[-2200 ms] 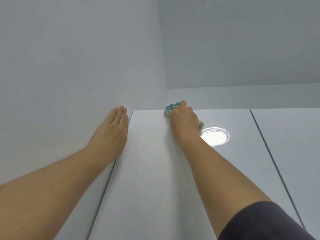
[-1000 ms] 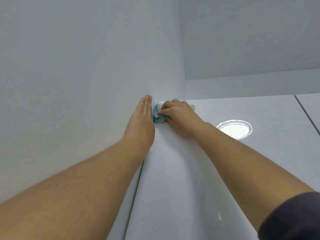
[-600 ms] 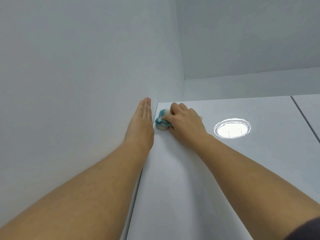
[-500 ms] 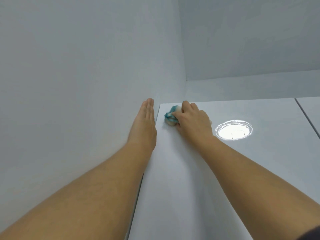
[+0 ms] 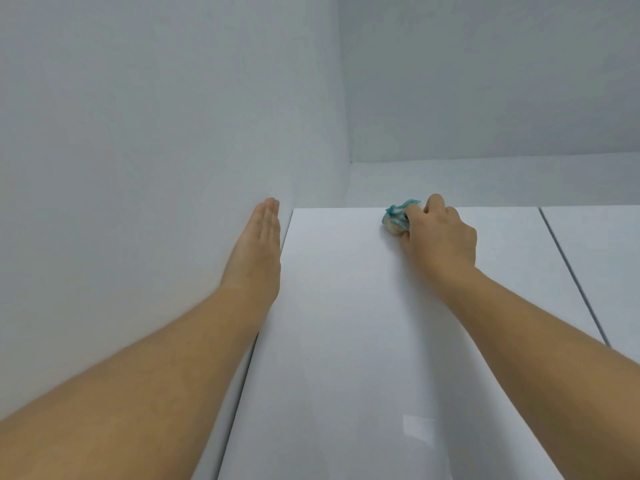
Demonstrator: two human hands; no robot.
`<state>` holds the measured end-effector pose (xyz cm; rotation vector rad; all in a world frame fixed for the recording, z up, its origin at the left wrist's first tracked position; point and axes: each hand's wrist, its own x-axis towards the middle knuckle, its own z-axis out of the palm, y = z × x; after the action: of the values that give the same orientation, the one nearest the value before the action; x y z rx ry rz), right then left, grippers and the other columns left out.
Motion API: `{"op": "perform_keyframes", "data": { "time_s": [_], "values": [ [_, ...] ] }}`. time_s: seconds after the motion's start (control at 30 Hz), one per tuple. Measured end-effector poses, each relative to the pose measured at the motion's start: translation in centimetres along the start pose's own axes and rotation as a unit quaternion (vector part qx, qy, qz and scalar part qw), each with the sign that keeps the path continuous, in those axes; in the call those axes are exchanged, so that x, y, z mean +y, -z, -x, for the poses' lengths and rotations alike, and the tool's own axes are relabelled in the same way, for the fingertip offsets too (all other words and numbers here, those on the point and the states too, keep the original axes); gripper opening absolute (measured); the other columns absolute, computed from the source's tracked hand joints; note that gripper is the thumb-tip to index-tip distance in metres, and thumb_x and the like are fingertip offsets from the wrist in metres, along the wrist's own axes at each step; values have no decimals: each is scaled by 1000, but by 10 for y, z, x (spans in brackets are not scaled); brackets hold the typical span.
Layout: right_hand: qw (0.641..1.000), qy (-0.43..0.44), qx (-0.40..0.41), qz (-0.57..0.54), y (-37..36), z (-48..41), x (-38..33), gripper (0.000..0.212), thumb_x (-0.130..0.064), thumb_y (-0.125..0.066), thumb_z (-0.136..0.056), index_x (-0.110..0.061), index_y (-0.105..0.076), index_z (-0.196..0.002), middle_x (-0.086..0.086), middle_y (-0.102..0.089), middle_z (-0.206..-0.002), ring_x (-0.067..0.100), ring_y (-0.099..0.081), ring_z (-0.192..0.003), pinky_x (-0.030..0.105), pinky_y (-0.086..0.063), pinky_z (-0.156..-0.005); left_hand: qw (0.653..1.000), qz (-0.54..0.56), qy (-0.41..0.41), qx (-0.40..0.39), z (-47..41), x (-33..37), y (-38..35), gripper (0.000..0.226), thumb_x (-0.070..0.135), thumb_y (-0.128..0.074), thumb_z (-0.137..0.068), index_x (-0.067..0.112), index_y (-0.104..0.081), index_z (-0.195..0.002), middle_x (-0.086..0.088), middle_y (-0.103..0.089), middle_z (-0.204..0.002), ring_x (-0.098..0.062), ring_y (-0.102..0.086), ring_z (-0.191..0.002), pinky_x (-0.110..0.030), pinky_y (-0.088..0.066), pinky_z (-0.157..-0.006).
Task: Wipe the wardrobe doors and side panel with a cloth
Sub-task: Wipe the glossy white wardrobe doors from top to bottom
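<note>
My right hand [image 5: 440, 237] grips the balled cloth [image 5: 396, 220] at the top of the wardrobe door [image 5: 346, 341], left hand [image 5: 258, 247] flat on the wall [image 5: 138, 168]; overreaching could push the cloth over the edge.

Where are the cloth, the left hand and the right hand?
cloth [image 5: 396, 221], head view, on its exposed blue-and-cream wad.
left hand [image 5: 258, 244], head view, on the back of the flat hand.
right hand [image 5: 441, 237], head view, on the back below the knuckles.

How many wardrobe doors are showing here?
2. One wide door fills the middle, where the right hand presses the cloth near its top edge; a second door lies right of the dark gap. More may sit beyond the frame.
</note>
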<state>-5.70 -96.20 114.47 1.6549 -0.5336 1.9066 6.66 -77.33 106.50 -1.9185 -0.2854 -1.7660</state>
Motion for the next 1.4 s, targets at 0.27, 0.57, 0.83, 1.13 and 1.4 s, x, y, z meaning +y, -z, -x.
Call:
{"op": "perform_keyframes", "data": {
  "time_s": [0.27, 0.57, 0.83, 1.13, 1.4],
  "values": [
    [998, -60, -1, 27, 10, 10, 43, 13, -8, -50, -90, -8, -50, -104, 11, -42, -105, 26, -36, -76, 31, -26, -55, 1000, 8, 3, -5, 0, -1, 0, 61, 24, -8, -101, -16, 8, -144, -40, 11, -150, -51, 8, -142, -55, 5, -117],
    [994, -110, 1, 23, 30, 31, 91, 40, -38, -36, -93, -5, -47, -112, 18, -44, -108, 32, -43, -84, 36, -33, -62, 1000, 3, -4, -6, 3, 1, -1, 64, 27, -10, -101, -17, 8, -142, -42, 12, -148, -53, 8, -141, -57, 5, -116],
    [980, -196, -3, 31, 33, 41, 111, 37, -27, -46, -97, 1, -46, -121, 22, -41, -116, 39, -47, -94, 39, -33, -63, 1000, 16, -18, -10, 3, 1, -1, 62, 28, -9, -102, -14, 7, -145, -34, 11, -153, -48, 7, -143, -57, 4, -116],
    [981, -189, -46, -12, 24, 33, 43, 31, -7, -47, -95, 0, -46, -126, 16, -40, -123, 35, -50, -100, 36, -34, -68, 999, 4, -36, -33, 0, -2, 2, 65, 33, -11, -102, -10, 6, -147, -30, 10, -155, -45, 6, -145, -57, 3, -116],
    [997, -35, -62, -40, 15, 31, -58, 35, 3, -41, -92, -2, -45, -127, 12, -39, -126, 29, -49, -104, 33, -33, -67, 997, -1, -61, -55, -1, -13, 2, 66, 41, -8, -103, -3, 9, -149, -21, 13, -158, -38, 10, -146, -52, 5, -117]
  ]
}}
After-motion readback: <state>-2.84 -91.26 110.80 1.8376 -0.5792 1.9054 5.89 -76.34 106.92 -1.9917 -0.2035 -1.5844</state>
